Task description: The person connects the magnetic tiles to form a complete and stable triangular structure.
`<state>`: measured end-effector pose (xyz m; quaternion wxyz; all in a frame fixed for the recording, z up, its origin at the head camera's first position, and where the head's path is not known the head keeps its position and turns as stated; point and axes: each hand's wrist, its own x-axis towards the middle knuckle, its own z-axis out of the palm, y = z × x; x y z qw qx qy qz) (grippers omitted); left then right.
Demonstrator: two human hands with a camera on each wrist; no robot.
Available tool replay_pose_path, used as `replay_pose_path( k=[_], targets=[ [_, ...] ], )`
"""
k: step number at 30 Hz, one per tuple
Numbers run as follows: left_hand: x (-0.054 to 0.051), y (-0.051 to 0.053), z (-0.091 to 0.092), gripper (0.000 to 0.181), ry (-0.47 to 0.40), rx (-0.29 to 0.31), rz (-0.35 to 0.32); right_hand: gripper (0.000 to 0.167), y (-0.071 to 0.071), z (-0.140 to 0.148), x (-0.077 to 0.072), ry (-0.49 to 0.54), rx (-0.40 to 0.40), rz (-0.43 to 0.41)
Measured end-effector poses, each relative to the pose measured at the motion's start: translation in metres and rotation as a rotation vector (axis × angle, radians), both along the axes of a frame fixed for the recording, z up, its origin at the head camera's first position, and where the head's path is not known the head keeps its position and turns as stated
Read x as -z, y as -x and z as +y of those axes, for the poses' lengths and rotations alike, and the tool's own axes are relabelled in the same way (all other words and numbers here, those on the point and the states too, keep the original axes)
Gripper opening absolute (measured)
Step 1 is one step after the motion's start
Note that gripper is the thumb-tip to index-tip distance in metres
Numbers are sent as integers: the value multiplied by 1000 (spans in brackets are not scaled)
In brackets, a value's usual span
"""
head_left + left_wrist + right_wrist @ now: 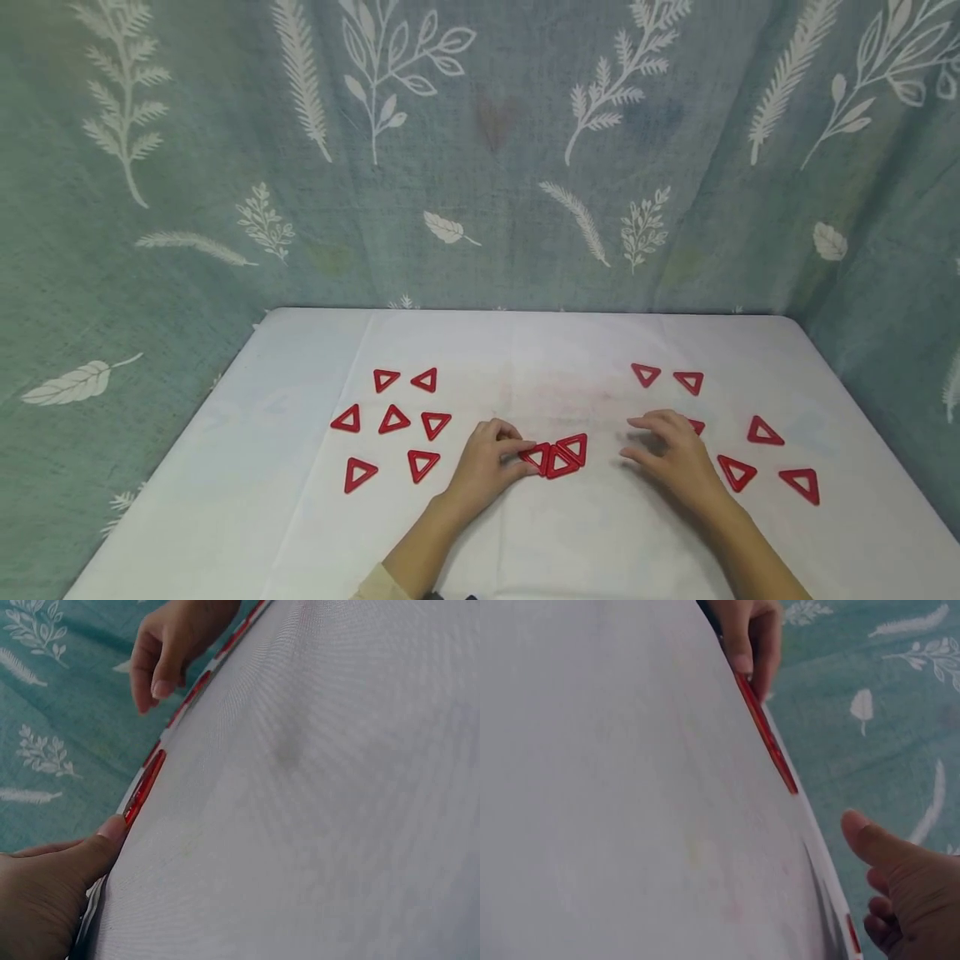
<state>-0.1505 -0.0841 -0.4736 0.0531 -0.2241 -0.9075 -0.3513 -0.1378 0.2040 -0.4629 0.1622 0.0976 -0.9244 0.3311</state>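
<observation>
Thin, stiff and best taken by the edges

We see a row of three hollow red triangles (562, 473) lying side by side near the middle of the desk (600, 542). The left hand (487, 458) pinches the row's leftmost triangle (547, 458) between thumb and fingers; the right hand's (675, 458) grip is released, fingers apart and holding nothing.

We judge the pieces light, rigid plastic, hard to break but apt to skid if pushed. We would pinch opposite outer edges or a rounded corner, since their low profile leaves little to hold.

Edge-on, the wrist views show them slim and faintly glossy. Seven loose triangles (436, 415) lie to the left, six others (767, 441) to the right, one partly hidden. The desk's white covering looks smooth and lightly creased; behind it hangs green-blue fabric (487, 233) printed with white leaves.
</observation>
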Motion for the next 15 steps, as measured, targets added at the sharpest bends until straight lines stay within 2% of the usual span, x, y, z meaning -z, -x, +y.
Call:
replay_pose_path(
  k=[10, 12, 15],
  targets=[
    [5, 1, -1, 31, -5, -2, -9, 45, -5, 31, -1, -57, 88, 107],
    [5, 1, -1, 31, -8, -5, -13, 46, -5, 35, -3, -75, 110, 77],
    [4, 1, -2, 30, -12, -9, -9, 47, -5, 40, -6, -77, 137, -13]
  ],
)
